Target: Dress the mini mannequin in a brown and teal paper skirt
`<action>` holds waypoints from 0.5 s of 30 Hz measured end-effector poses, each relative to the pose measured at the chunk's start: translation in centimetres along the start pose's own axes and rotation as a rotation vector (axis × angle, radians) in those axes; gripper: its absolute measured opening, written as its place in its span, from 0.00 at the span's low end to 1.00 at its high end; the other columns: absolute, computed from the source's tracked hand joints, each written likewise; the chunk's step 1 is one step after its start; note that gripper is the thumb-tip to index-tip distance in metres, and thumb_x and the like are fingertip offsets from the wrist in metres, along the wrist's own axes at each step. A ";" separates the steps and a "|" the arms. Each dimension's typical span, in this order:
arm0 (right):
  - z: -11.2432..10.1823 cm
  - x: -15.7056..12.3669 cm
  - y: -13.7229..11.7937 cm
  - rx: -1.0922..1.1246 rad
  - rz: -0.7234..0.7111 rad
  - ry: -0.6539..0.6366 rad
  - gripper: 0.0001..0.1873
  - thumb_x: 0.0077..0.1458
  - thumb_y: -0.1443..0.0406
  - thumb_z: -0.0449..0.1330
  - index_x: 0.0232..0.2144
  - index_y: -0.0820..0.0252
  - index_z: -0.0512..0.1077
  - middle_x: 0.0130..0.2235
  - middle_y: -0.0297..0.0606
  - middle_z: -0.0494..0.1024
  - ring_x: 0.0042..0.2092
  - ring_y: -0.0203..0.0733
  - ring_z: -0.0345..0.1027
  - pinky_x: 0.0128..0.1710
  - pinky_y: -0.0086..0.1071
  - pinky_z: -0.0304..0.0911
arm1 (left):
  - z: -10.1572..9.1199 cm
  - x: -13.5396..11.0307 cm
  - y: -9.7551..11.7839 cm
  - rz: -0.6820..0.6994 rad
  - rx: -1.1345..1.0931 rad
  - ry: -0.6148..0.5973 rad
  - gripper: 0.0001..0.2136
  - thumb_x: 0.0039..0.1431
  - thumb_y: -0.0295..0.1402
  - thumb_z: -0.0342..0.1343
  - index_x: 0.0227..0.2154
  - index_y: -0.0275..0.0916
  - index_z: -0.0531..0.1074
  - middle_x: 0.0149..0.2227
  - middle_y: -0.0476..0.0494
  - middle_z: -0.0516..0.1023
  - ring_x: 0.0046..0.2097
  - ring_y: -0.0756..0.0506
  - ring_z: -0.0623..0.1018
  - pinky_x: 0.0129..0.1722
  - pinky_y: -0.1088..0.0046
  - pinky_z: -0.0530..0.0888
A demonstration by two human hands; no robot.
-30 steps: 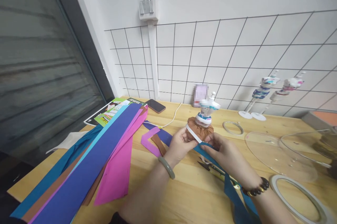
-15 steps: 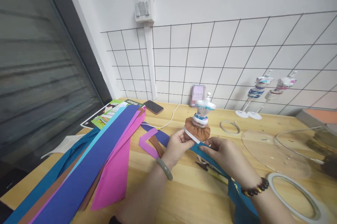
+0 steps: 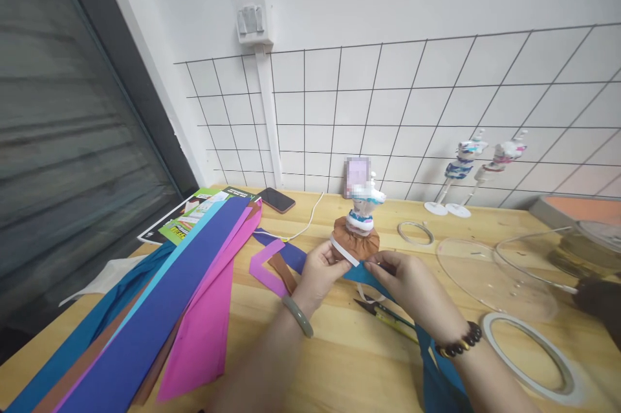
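Note:
A miniature dress form (image 3: 363, 209) stands before me, wrapped in white and blue at the top, with a brown pleated skirt (image 3: 356, 243) around it. Along the skirt's near edge lies a narrow white strip (image 3: 344, 251). My left hand (image 3: 320, 274) pinches the skirt's edge beside that strip, thumb near its lower end. My right hand (image 3: 407, 277) is closed on the end of a teal strip (image 3: 366, 275) close to the white strip's tip. The rest of the teal strip runs under my right hand and wrist, then hangs toward the near edge.
Yellow-handled snips (image 3: 388, 319) lie below my hands. Long coloured strips (image 3: 160, 296) cover the left side. A tape roll (image 3: 528, 355), clear disc (image 3: 495, 277) and ring (image 3: 415, 233) sit right. Two more dress forms (image 3: 458, 170) and a phone (image 3: 278, 200) are behind.
The view has shifted slightly, so everything sits a little further left. My right fingertips have come up to the white strip's lower end with the teal strip. My left hand keeps its pinch.

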State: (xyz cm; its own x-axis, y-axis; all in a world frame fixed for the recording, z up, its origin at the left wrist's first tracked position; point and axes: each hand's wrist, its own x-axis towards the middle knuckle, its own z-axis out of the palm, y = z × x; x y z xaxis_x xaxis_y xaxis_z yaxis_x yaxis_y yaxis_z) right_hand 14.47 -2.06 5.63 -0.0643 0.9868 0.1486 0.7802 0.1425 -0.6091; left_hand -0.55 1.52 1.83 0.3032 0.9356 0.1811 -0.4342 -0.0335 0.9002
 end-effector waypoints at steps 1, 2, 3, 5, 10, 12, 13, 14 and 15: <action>0.0 0.0 0.0 -0.002 0.004 -0.001 0.14 0.50 0.58 0.50 0.26 0.56 0.73 0.24 0.36 0.76 0.25 0.41 0.66 0.24 0.29 0.56 | 0.0 0.0 0.0 -0.003 -0.011 -0.006 0.16 0.42 0.34 0.61 0.36 0.35 0.70 0.39 0.40 0.75 0.41 0.45 0.73 0.43 0.68 0.67; 0.0 0.0 0.0 -0.004 0.007 -0.002 0.14 0.50 0.58 0.50 0.26 0.56 0.73 0.24 0.36 0.76 0.25 0.41 0.66 0.23 0.29 0.56 | 0.1 0.0 0.1 -0.003 -0.023 -0.011 0.16 0.42 0.33 0.61 0.37 0.35 0.70 0.40 0.40 0.75 0.42 0.44 0.73 0.43 0.68 0.66; 0.0 0.0 -0.1 -0.005 0.008 -0.001 0.14 0.50 0.58 0.50 0.26 0.56 0.73 0.24 0.36 0.76 0.25 0.41 0.66 0.23 0.29 0.56 | 0.1 0.0 0.1 0.000 -0.032 -0.016 0.16 0.42 0.32 0.61 0.37 0.35 0.70 0.41 0.39 0.75 0.43 0.44 0.73 0.44 0.68 0.66; 0.0 0.1 -0.1 -0.010 0.002 0.007 0.14 0.50 0.58 0.50 0.25 0.57 0.72 0.23 0.36 0.75 0.24 0.40 0.65 0.23 0.29 0.55 | 0.1 0.0 0.0 0.012 -0.041 -0.018 0.16 0.43 0.30 0.61 0.38 0.35 0.69 0.42 0.39 0.74 0.44 0.44 0.72 0.45 0.68 0.66; 0.1 0.1 0.0 -0.056 -0.005 0.037 0.14 0.50 0.57 0.50 0.22 0.57 0.70 0.20 0.34 0.73 0.23 0.38 0.63 0.21 0.28 0.53 | 0.0 0.1 -0.3 0.025 -0.068 0.005 0.19 0.41 0.27 0.61 0.41 0.36 0.68 0.43 0.39 0.74 0.45 0.45 0.72 0.46 0.68 0.66; 0.2 0.2 0.1 -0.061 -0.002 0.041 0.13 0.50 0.58 0.51 0.21 0.57 0.69 0.20 0.33 0.72 0.22 0.38 0.63 0.21 0.27 0.52 | 0.0 0.1 -0.4 0.036 -0.082 0.013 0.20 0.41 0.27 0.61 0.42 0.37 0.68 0.43 0.39 0.74 0.44 0.45 0.73 0.46 0.67 0.66; 0.2 0.2 0.1 -0.058 -0.003 0.043 0.13 0.50 0.58 0.51 0.21 0.57 0.69 0.20 0.33 0.72 0.23 0.38 0.62 0.21 0.27 0.52 | 0.0 0.1 -0.4 0.043 -0.084 0.016 0.21 0.41 0.27 0.61 0.42 0.37 0.68 0.43 0.39 0.74 0.44 0.45 0.73 0.46 0.66 0.66; 0.2 0.2 0.1 -0.054 -0.005 0.045 0.13 0.50 0.58 0.50 0.21 0.57 0.68 0.20 0.33 0.72 0.23 0.38 0.62 0.21 0.27 0.52 | 0.0 0.1 -0.5 0.049 -0.081 0.018 0.21 0.41 0.26 0.60 0.42 0.37 0.68 0.43 0.39 0.74 0.44 0.44 0.73 0.46 0.66 0.66; 0.2 0.2 0.1 -0.049 -0.006 0.047 0.13 0.50 0.58 0.50 0.21 0.57 0.68 0.21 0.33 0.72 0.23 0.37 0.62 0.21 0.27 0.52 | 0.0 0.1 -0.5 0.053 -0.074 0.019 0.20 0.42 0.26 0.60 0.42 0.37 0.67 0.43 0.39 0.74 0.44 0.44 0.72 0.46 0.66 0.66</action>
State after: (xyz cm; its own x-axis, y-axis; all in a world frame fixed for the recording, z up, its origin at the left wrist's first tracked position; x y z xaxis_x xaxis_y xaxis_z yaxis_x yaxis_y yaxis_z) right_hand 14.38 -1.87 5.41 -0.0401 0.9811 0.1894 0.8097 0.1430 -0.5692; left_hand -0.31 1.67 1.37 0.2622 0.9396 0.2200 -0.5114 -0.0580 0.8574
